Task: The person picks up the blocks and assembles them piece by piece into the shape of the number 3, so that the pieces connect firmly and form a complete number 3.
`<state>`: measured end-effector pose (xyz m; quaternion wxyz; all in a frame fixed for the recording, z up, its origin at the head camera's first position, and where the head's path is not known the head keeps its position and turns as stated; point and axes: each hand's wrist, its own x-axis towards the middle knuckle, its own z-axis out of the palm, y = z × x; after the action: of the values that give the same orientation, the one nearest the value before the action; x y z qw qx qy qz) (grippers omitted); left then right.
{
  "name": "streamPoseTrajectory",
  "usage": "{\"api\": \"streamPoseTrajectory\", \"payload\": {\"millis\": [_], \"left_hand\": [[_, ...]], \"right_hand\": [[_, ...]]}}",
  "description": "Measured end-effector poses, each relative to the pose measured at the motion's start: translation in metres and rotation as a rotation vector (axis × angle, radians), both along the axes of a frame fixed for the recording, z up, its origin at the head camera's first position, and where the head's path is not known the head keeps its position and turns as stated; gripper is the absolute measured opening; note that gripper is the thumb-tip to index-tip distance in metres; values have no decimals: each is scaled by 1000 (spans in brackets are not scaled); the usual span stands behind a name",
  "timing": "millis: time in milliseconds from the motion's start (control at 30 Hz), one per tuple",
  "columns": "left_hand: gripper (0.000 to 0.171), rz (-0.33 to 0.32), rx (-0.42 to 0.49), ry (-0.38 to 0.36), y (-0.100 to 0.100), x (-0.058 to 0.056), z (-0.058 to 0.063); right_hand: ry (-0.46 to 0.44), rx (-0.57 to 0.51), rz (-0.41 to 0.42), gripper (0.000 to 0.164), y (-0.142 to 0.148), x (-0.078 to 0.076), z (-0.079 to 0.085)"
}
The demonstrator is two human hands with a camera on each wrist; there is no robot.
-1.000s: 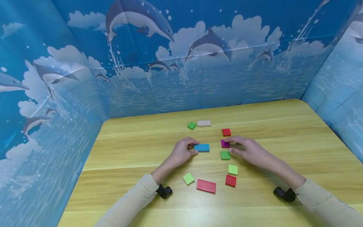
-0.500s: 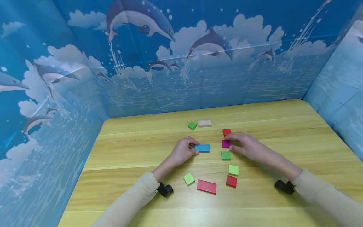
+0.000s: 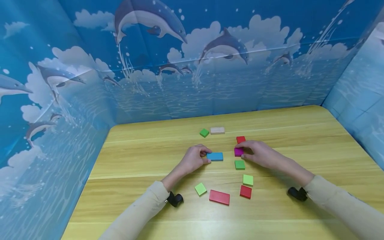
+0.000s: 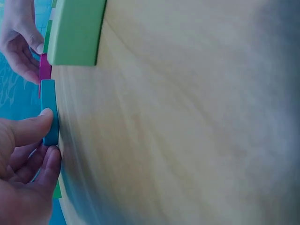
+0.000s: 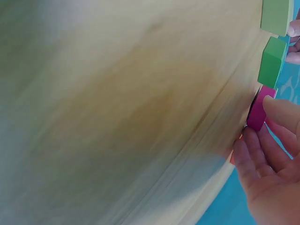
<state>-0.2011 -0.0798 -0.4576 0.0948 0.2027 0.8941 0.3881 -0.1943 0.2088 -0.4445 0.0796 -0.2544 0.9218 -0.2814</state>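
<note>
With thumb and fingers, my left hand pinches the left end of a flat blue rectangular block on the table. The left wrist view shows the thumb on one side of that blue block and the fingers at its other side. To the right, my right hand holds a small purple square block between thumb and fingers; the right wrist view has the purple block between them. A red square block lies just beyond, partly covered by the right fingers. A green square block lies nearer.
On the wooden table, a lime block and a red block lie at near right. Nearer the middle are another lime block and a red rectangle. Farther back sit a green block and a pale block.
The right index finger has shifted from over the purple block to its far edge, and thumb and fingers have come in around it. The left hand stays at the blue block.
</note>
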Motion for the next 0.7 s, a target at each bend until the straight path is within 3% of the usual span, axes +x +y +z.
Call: {"api": "streamPoseTrajectory", "payload": {"millis": [700], "left_hand": [[28,-26,15,5,-2,-2,-3]], "right_hand": [[-51,-16,50,36,-30,-6,2]]}}
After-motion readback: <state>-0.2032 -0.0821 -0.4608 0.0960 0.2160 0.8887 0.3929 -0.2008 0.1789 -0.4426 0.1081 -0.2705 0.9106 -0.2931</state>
